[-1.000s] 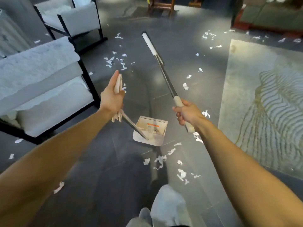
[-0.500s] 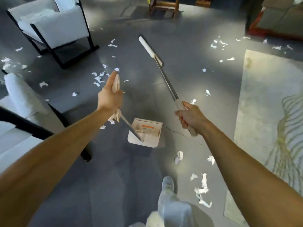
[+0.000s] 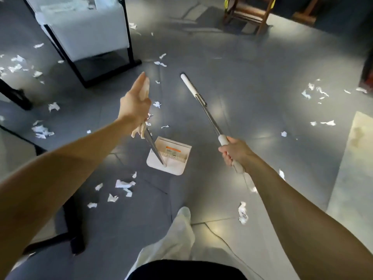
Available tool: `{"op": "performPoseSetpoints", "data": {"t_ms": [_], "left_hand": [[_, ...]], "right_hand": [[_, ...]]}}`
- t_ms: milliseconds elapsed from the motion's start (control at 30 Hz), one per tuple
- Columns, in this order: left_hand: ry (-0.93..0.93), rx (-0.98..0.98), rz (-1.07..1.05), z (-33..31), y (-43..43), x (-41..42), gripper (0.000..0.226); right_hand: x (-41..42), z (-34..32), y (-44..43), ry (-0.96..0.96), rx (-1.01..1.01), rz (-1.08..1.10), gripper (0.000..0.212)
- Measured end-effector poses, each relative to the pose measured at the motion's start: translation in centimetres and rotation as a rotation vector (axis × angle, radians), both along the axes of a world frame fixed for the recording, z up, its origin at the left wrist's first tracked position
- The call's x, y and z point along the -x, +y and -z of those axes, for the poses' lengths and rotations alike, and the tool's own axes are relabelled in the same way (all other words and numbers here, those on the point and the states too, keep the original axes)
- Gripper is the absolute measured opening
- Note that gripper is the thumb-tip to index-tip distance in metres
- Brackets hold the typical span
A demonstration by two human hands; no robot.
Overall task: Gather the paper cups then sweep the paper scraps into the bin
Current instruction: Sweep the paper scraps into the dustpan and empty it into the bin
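Mid-floor between the arms, dustpan (image 3: 171, 168) sits low on its long handle, left hand (image 3: 134, 107) clenched round the handle top, right hand (image 3: 236, 152) gripping broom pole (image 3: 210, 118), likely staged for paper scraps (image 3: 124, 183) scattered near-left and far; bin not visible.

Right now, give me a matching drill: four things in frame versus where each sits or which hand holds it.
1 dustpan
2 broom pole
3 white armchair
4 wooden chair

A gripped by right hand
B top left of view
C top of view, right of centre
D at foot of handle in left hand

Pairs: 1-D, 2-A, 3-B, 4-C
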State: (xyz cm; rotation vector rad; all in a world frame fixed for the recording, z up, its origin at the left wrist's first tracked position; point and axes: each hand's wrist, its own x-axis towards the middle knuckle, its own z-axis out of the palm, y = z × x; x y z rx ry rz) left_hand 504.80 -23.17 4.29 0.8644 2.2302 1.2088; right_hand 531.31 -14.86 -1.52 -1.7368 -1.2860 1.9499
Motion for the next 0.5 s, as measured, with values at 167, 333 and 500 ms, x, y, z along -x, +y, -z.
{"op": "performPoseSetpoints", "data": {"t_ms": [167,333,500], "left_hand": [[0.018,0.0,0.008,-1.8,16.6,5.9,0.075],[0.077,-0.014,-0.002,-1.3,33.7,12.4,0.074],[0.125,0.023,-0.066,-0.8,49.5,20.3,0.073]], "right_hand": [[5.7,-1.8,16.7,-0.01,-0.015,-0.002,0.046],[12.3,-1.3,34.9,-0.018,-0.06,-0.044,0.046],[20.3,-0.9,52.9,-0.022,-0.068,-0.146,0.031]]}}
